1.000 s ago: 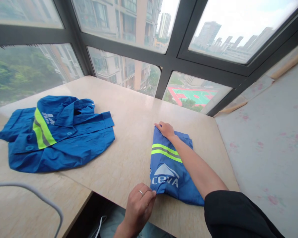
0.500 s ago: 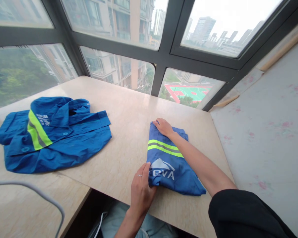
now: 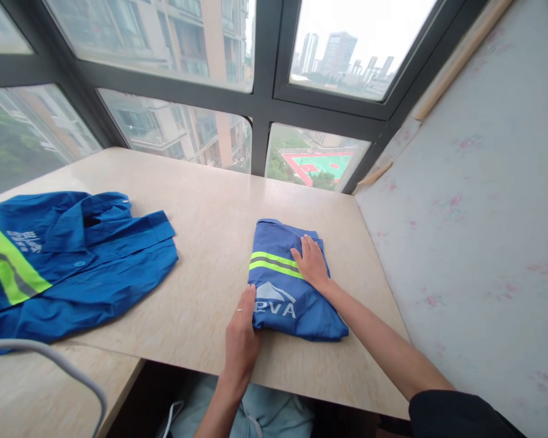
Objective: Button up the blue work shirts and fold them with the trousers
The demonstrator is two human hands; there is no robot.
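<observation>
Tabletop (image 3: 205,237) — garment (image 3: 281,289) lies under right hand (image 3: 312,261), against left (image 3: 242,334).

Head-worn view, forward and down

Folded garment (image 3: 287,285): matt cloth; jacket (image 3: 100,283): creased matt cloth; tabletop (image 3: 201,243): smooth, slightly glossy.

Two blue garments are in view: one work jacket (image 3: 114,286) and one folded garment (image 3: 305,299). They carry two reflective bands (image 3: 274,263), one apiece, each made of two yellow strips, so four strips altogether. The jacket shows two buttons (image 3: 79,263). There are two bare grips, one left grip (image 3: 242,334) and one right grip (image 3: 311,260), with one ring (image 3: 240,310) between them, one counter (image 3: 205,243), one grey cable (image 3: 75,373), one black sleeve (image 3: 459,413), one sports court (image 3: 319,163) and six window panes (image 3: 173,131).
</observation>
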